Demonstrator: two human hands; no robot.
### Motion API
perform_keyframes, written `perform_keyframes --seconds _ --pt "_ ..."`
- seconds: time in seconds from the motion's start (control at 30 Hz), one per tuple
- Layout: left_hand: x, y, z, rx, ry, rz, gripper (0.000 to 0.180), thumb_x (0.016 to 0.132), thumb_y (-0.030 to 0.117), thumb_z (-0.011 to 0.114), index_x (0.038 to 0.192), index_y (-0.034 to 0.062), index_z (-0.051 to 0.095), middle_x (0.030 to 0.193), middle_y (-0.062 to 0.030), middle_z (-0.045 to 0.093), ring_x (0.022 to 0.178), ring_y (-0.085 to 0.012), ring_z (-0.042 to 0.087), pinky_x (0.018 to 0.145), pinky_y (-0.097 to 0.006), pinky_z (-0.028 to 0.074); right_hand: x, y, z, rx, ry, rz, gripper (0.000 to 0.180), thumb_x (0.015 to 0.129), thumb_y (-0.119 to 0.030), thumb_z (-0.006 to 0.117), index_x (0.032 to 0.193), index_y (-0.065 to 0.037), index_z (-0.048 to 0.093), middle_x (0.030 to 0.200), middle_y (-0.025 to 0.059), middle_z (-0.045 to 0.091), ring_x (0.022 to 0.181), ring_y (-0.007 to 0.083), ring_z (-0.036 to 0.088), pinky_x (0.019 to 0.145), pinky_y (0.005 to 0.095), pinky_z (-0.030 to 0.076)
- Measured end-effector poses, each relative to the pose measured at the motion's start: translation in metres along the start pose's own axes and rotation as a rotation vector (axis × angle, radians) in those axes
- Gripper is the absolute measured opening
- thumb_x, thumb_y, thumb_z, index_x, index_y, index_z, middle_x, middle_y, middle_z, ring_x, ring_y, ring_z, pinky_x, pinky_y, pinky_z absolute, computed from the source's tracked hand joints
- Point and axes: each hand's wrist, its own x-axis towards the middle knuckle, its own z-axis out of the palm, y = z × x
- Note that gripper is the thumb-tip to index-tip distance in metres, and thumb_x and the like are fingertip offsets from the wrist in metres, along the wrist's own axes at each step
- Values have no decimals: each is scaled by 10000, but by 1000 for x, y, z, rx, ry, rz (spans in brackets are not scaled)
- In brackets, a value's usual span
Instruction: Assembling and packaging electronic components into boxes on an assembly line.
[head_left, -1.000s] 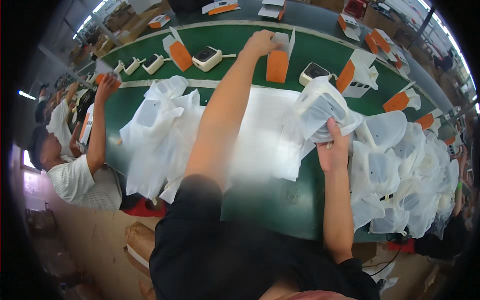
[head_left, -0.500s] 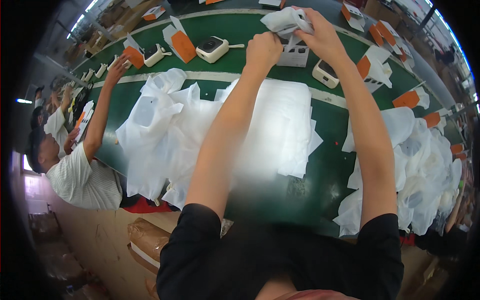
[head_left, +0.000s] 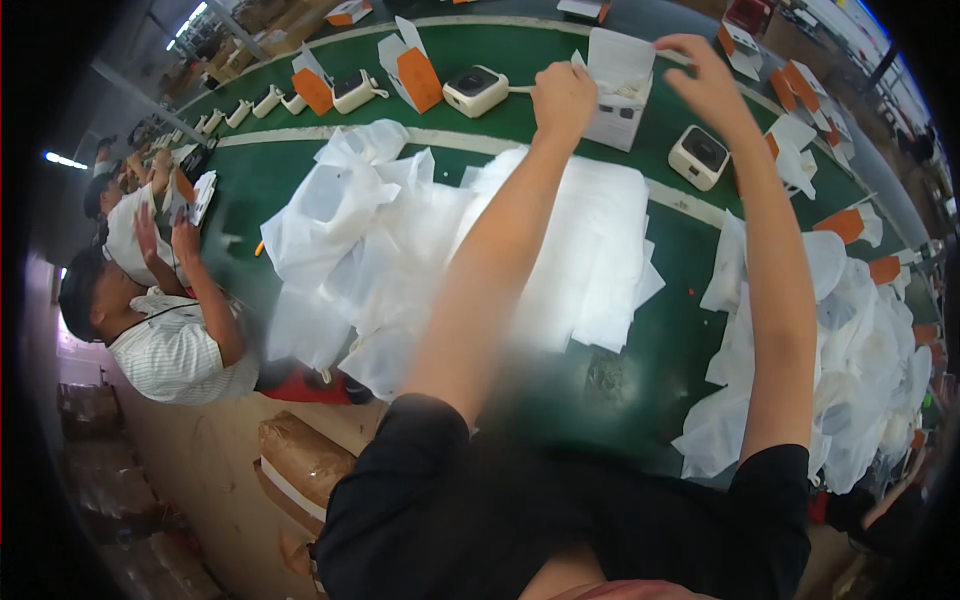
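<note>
At the far side of the bench, a small white box [head_left: 612,128] stands with its lid raised on the green belt. My left hand [head_left: 565,100] is closed at the box's left edge, its fingertips partly hidden. To the right of the box, my right hand [head_left: 708,88] is open, thumb and fingers apart, with nothing seen in it. Something pale shows inside the box, too small to make out. A cream device with a dark top [head_left: 475,90] and strap lies left of my left hand. Another cream device [head_left: 698,158] sits below my right hand.
A stack of white sheets [head_left: 590,235] lies under my left forearm. Bagged items [head_left: 335,200] are heaped left of it, and a pile of white bags [head_left: 860,350] lies at right. Orange-and-white boxes [head_left: 415,78] stand along the belt. A co-worker [head_left: 180,345] works at left.
The white wrapped bundle is no longer in my right hand, which has opened and moved right and down. The box's raised lid now shows. The belt items appear shifted right in the view.
</note>
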Motion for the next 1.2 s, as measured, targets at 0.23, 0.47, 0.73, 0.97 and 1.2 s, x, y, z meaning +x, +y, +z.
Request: perform_keyframes --seconds 0.23,0.47,0.73,0.97,1.2 --pt "-15 -11 -74 6 -90 -10 454 913 346 557 1103 -41 701 1031 -261 721 1009 -444 680 931 -465 522 -9 -13 -7 -205 -834 568 1111 618 -251 865 1583 -148 324 1446 215 542 1198 338 631 1010 407 515" --pt "-201 34 -158 28 -244 -8 206 886 220 688 990 44 661 916 -118 682 841 -277 674 731 -387 529 -42 39 1 -6 -612 576 962 575 -259 945 1362 36 475 1172 207 681 1039 300 670 898 372 523" --pt "-245 -5 -135 266 -320 133 123 935 181 640 935 60 622 903 -118 635 813 -328 630 698 -457 512 -96 -43 -53 80 -165 363 731 709 -293 892 1302 -65 532 1112 129 690 1015 209 657 874 347 523" --pt "-237 -6 -137 -170 -90 93 226 1030 192 550 989 -14 634 868 -116 662 742 -220 610 689 -340 489 -199 -237 -25 1501 416 642 526 876 -289 793 1266 -2 588 1176 72 686 1036 182 681 901 315 554" --pt "-240 8 -152 -797 -293 -128 229 1068 207 520 991 4 592 825 -12 568 791 -91 504 712 -268 441 -212 -260 42 1405 127 789 758 725 -141 906 1328 22 477 1181 123 630 1041 196 652 933 326 542"
